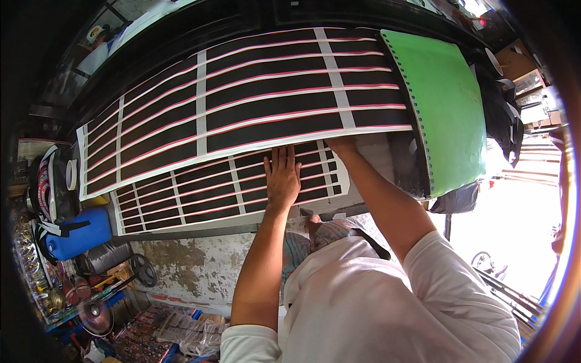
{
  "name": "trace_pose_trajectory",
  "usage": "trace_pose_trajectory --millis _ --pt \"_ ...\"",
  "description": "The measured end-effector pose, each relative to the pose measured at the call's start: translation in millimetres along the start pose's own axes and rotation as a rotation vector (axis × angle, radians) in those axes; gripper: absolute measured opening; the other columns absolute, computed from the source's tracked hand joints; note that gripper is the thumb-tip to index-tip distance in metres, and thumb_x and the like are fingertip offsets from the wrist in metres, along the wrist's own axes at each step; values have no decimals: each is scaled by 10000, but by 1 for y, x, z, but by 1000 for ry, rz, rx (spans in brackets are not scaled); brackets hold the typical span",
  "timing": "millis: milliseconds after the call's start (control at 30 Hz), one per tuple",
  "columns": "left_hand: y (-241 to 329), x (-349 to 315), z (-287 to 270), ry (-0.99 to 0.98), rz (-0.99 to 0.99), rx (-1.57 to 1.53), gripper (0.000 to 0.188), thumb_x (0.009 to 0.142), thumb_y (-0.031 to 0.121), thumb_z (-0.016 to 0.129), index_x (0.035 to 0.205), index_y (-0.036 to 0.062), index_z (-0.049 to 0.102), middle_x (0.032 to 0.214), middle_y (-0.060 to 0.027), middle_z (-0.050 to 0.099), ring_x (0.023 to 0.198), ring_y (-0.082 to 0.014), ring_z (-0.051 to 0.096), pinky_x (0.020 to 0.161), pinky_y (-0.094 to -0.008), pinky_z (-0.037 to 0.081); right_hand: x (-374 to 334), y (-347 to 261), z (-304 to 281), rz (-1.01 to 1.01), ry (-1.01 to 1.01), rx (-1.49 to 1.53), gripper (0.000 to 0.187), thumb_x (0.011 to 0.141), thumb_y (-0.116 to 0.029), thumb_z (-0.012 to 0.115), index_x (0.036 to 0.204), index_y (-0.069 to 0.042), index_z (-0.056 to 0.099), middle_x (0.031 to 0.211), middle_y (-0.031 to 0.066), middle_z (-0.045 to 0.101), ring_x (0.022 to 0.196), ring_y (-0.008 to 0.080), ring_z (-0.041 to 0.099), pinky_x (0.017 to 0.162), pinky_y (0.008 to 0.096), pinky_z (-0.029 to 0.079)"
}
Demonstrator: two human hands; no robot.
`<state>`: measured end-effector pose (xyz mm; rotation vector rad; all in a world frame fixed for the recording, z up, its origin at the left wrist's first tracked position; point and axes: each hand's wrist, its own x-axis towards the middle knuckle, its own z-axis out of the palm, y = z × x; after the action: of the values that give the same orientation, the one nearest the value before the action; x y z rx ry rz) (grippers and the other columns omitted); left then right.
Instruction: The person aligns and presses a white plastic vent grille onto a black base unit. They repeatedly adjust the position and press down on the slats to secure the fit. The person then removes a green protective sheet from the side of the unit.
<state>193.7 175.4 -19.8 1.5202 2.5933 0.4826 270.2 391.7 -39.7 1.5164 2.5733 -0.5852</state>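
A long black sheet with white and red stripes and grey cross bands [260, 91] spreads over the far part of the table. Its near edge overlaps a second sheet of similar pattern [206, 193] lying closer to me. My left hand [282, 175] lies flat on the nearer sheet, fingers slightly apart, fingertips at the upper sheet's edge. At the nearer sheet's right end, my right hand [342, 147] reaches to the same edge. Its fingers are hidden there, so I cannot see whether they hold anything.
A green cover with a row of edge holes [445, 109] lies on the table's right end. A blue plastic container [80, 235] and bags stand at the left. Below are a fan [95, 317], a peeling wall [187, 266] and plastic-wrapped packs [192, 333].
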Motion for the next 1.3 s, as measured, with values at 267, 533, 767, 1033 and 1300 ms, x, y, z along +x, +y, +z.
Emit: trace_pose_trajectory --millis 267,533,767,1033,1300 --pt "-2 1 1 -11 0 -38 604 1182 343 394 1717 88 274 1767 -200 277 1654 -396 220 1307 -668 214 21 17 5 -7 -150 209 765 1048 -588 526 1703 -242 332 1761 167 315 1580 483 345 1136 794 367" --pt "-1 2 1 -24 -13 -49 610 1182 359 390 1721 101 271 1771 -194 271 1655 -394 215 1315 -660 193 24 31 11 -150 -60 202 712 1057 -501 536 1678 -195 372 1741 201 334 1545 533 376 1089 814 402" --pt "0 2 3 68 -18 -72 640 1169 379 448 1711 80 286 1754 -230 284 1646 -412 233 1299 -685 205 19 29 8 -350 204 94 474 986 -334 630 1407 -119 670 1415 205 670 1335 475 607 1020 676 501" --pt "-58 -9 -21 228 -345 89 701 1123 446 540 1645 8 374 1692 -318 329 1610 -493 269 1248 -763 213 -7 28 6 -570 573 121 344 825 -131 718 1160 -79 778 1127 212 751 1143 462 666 1012 643 481" --pt "-84 -15 -34 14 -344 149 655 1173 458 380 1644 4 368 1719 -267 314 1633 -456 221 1268 -755 177 1 28 41 -373 387 167 330 882 -229 723 1171 -79 777 1215 203 736 1236 443 635 1068 724 378"
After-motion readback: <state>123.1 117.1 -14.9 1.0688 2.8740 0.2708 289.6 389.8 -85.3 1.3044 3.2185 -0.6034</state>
